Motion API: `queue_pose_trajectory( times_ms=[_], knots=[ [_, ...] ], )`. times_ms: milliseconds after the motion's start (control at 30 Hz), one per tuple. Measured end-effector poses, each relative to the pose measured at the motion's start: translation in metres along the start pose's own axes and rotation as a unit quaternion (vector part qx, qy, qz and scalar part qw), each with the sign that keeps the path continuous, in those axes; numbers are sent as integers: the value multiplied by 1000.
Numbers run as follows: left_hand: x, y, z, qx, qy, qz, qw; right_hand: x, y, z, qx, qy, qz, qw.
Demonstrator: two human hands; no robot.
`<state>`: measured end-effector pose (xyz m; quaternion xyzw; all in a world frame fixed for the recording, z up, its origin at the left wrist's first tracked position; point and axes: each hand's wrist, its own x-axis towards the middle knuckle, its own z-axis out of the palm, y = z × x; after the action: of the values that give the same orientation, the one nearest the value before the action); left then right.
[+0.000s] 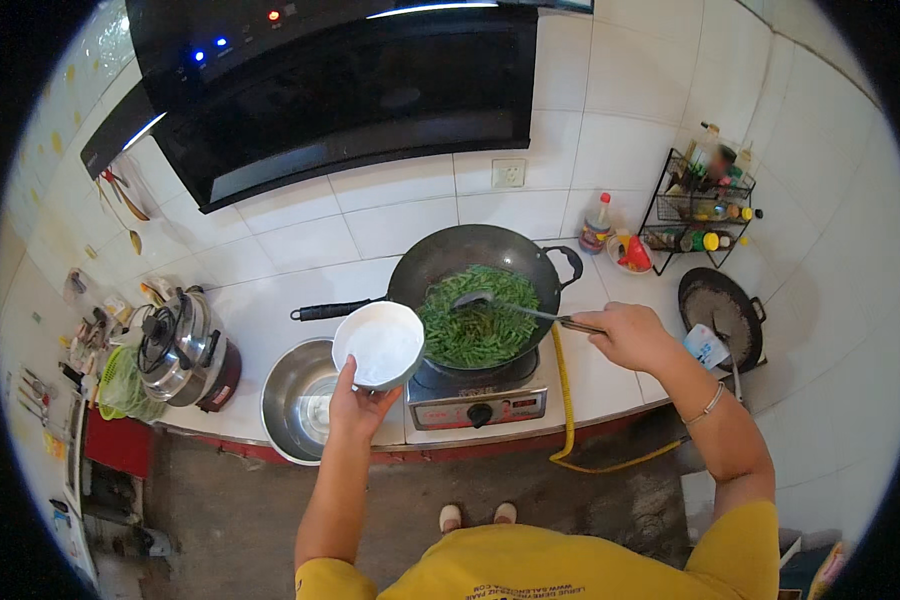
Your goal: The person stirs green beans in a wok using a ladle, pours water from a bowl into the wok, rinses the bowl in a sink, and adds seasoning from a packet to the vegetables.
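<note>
A dark wok (440,250) sits on a single-burner gas stove (435,412), with chopped green beans (480,335) heaped in its middle. My right hand (632,337) grips the handle of a metal ladle (515,307), whose head rests among the beans. In my left hand (358,408) is a white bowl (380,342), tilted so its pale inside shows, held beside the wok's left rim. Whether the bowl contains anything I cannot make out.
Below the bowl stands a steel basin (292,415). A pressure cooker (175,345) is at the left, a second dark pan (720,300) at the right. A yellow hose (567,400) hangs off the counter front. A spice rack (698,205) and range hood (360,110) are behind.
</note>
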<state>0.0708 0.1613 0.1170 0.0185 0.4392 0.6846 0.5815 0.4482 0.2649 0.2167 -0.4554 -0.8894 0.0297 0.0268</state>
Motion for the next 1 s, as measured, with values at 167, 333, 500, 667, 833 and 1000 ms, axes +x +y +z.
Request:
queue_pose_trajectory(
  times_ms=[167, 333, 500, 667, 833, 1000],
  knots=[
    [4, -7, -18, -27, -7, -5, 1000, 0, 9, 17, 0, 5, 122, 993],
    [0, -1, -32, 10, -4, 1, 1000, 4, 9, 71, 236, -69, 104, 964],
    [3, 9, -58, -7, -19, -3, 1000, 16, -22, 82, 678, -216, 250, 656],
    [4, 20, -70, -12, -5, 0, 1000, 12, -26, 89, 767, -194, 240, 563],
    [1, 28, -66, -2, -12, 19, 1000, 14, -24, 51, 762, -164, 210, 591],
    [5, 27, -67, -19, -43, 14, 999, 19, -15, 17, 754, -120, 194, 616]
  ],
)
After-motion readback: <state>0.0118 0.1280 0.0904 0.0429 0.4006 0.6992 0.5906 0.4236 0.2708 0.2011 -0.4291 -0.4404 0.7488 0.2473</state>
